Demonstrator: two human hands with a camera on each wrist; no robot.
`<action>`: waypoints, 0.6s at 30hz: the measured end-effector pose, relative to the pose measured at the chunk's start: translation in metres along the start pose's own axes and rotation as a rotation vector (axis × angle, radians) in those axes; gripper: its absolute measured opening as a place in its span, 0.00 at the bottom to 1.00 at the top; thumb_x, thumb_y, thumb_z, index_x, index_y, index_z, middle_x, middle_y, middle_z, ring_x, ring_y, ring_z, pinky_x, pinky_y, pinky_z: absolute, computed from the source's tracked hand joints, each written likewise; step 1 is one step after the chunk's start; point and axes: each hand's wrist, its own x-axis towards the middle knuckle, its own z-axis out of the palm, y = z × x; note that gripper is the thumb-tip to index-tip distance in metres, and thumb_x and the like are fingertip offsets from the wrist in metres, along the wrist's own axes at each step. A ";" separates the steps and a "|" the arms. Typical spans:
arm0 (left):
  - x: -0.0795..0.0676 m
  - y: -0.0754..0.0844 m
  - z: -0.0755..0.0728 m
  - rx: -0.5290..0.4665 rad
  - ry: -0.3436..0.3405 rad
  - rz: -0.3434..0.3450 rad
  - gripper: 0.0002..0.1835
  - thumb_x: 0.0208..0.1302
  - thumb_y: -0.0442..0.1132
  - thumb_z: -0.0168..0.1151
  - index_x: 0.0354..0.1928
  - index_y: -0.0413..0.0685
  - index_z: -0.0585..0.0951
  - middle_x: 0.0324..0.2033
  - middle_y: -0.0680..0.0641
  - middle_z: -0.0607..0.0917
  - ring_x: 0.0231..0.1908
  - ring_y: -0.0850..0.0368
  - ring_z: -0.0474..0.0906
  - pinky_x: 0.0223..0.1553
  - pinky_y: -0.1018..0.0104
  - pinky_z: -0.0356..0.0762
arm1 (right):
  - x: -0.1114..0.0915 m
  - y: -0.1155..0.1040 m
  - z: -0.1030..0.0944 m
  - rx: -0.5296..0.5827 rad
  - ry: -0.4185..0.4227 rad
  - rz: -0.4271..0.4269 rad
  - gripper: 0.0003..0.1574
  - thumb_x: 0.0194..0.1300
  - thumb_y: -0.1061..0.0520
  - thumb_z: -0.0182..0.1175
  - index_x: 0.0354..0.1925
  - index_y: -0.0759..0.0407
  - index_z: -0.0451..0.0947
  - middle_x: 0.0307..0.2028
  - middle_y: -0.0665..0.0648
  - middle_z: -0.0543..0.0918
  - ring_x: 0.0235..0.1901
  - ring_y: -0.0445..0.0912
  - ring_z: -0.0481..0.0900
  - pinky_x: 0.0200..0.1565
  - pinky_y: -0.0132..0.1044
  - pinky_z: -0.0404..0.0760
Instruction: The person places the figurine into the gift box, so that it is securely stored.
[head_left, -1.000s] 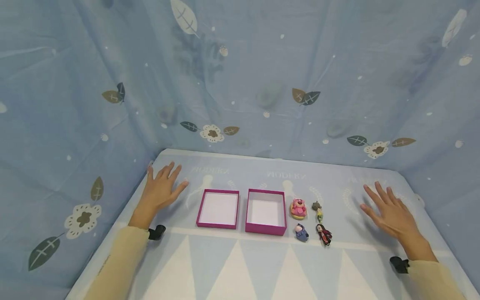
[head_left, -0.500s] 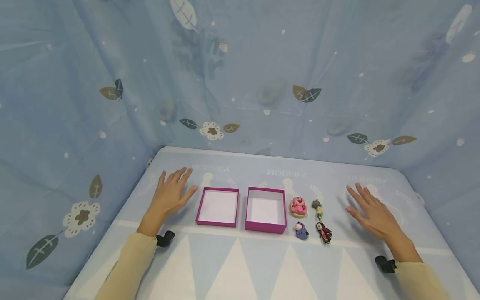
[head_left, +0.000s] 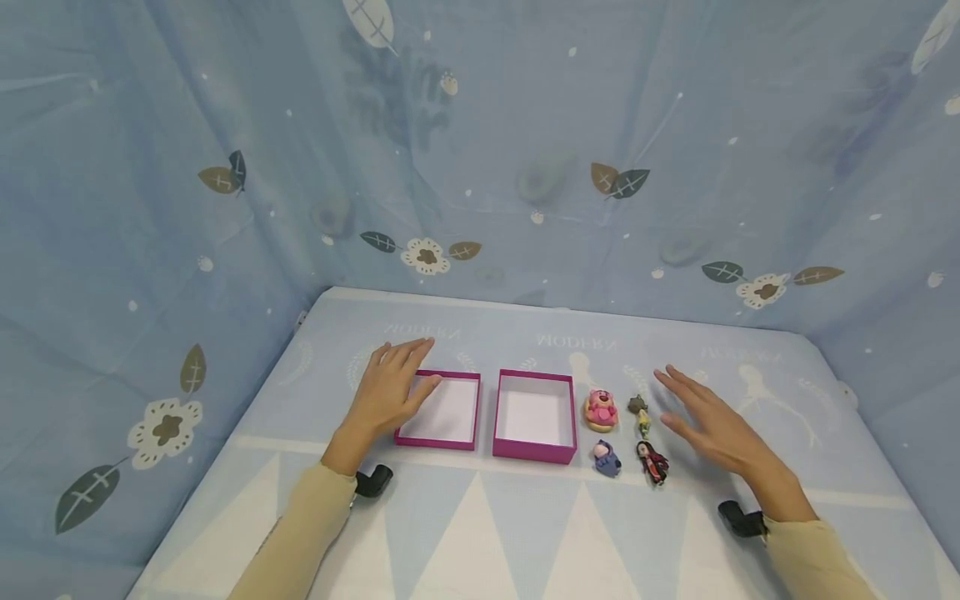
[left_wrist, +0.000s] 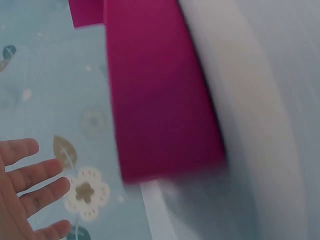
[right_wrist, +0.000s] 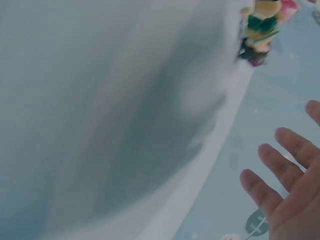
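Pale blue cloth [head_left: 480, 150], printed with leaves and flowers, hangs along the far side and both flanks, and below it the desk [head_left: 510, 550] carries two groups: a lid and box left of the toys. What counts here, I'd judge, is how the toys sit against the right hand [head_left: 711, 429]. All four lie to its left, and it is plainly the nearer hand.

Closest is the yellow doll [head_left: 642, 421], just left of the thumb, its long axis running mostly near to far, the darker end far. Just nearer lies the red doll [head_left: 653, 463] at more of a slant, head far left, feet near right. Left of that pair, the pink bear [head_left: 601, 410] lies farther and the blue doll [head_left: 606, 458] nearer. With the fingers pointing far and left, the hand would, by my reckoning, meet the yellow doll from its side, across its length. That grip has nothing in it; the fingers are loosely straight.

Over the far left corner of the lid [head_left: 435, 444] hangs the left hand [head_left: 386, 390], fingers stretched, also holding nothing. Between it and the toys stands the box [head_left: 534, 451], so the left hand has much farther to reach.
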 end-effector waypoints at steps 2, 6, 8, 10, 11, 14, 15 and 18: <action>0.005 0.010 0.002 -0.025 -0.006 0.010 0.34 0.67 0.58 0.51 0.70 0.47 0.68 0.64 0.43 0.75 0.64 0.45 0.70 0.68 0.38 0.58 | 0.004 -0.007 0.000 0.011 -0.013 0.006 0.43 0.69 0.47 0.59 0.76 0.49 0.55 0.73 0.68 0.58 0.68 0.71 0.57 0.59 0.74 0.58; 0.016 0.028 0.005 -0.078 -0.028 0.031 0.35 0.69 0.59 0.49 0.72 0.48 0.65 0.65 0.44 0.73 0.66 0.46 0.68 0.69 0.40 0.57 | 0.011 -0.018 0.002 0.030 -0.037 0.008 0.43 0.68 0.46 0.61 0.74 0.52 0.57 0.72 0.68 0.60 0.68 0.70 0.58 0.60 0.74 0.58; 0.020 0.035 0.005 -0.109 -0.040 0.043 0.36 0.70 0.61 0.46 0.72 0.48 0.64 0.66 0.45 0.72 0.66 0.46 0.67 0.70 0.42 0.57 | 0.014 -0.022 0.004 0.041 -0.033 0.000 0.44 0.67 0.45 0.62 0.74 0.53 0.58 0.71 0.68 0.63 0.68 0.69 0.59 0.61 0.72 0.59; 0.024 0.042 0.007 -0.133 -0.052 0.056 0.36 0.71 0.63 0.43 0.73 0.48 0.64 0.67 0.45 0.72 0.67 0.46 0.67 0.70 0.43 0.57 | 0.017 -0.025 0.006 0.051 -0.032 -0.005 0.45 0.66 0.45 0.63 0.74 0.53 0.58 0.70 0.68 0.63 0.68 0.68 0.60 0.61 0.72 0.59; 0.025 0.045 0.008 -0.142 -0.056 0.064 0.37 0.71 0.64 0.41 0.73 0.48 0.63 0.67 0.45 0.71 0.67 0.46 0.66 0.69 0.43 0.58 | 0.019 -0.028 0.007 0.059 -0.032 -0.007 0.45 0.65 0.44 0.63 0.74 0.53 0.59 0.70 0.67 0.64 0.68 0.67 0.60 0.62 0.71 0.59; 0.027 0.052 0.010 -0.171 -0.068 0.085 0.40 0.72 0.68 0.35 0.73 0.47 0.63 0.67 0.45 0.71 0.67 0.46 0.66 0.68 0.43 0.59 | 0.023 -0.035 0.009 0.070 -0.047 -0.005 0.46 0.64 0.41 0.64 0.73 0.54 0.60 0.70 0.66 0.64 0.69 0.67 0.59 0.62 0.71 0.59; 0.028 0.054 0.011 -0.175 -0.073 0.091 0.41 0.71 0.69 0.33 0.73 0.47 0.63 0.68 0.44 0.71 0.67 0.45 0.66 0.68 0.43 0.60 | 0.025 -0.038 0.010 0.072 -0.056 -0.009 0.47 0.64 0.41 0.64 0.73 0.56 0.60 0.70 0.66 0.64 0.69 0.67 0.59 0.63 0.71 0.59; 0.027 0.060 0.014 -0.188 -0.099 0.101 0.45 0.69 0.73 0.27 0.74 0.47 0.62 0.68 0.44 0.70 0.67 0.45 0.66 0.68 0.43 0.60 | 0.029 -0.046 0.011 0.063 -0.081 -0.026 0.48 0.61 0.42 0.67 0.71 0.58 0.63 0.69 0.67 0.66 0.69 0.68 0.58 0.63 0.71 0.59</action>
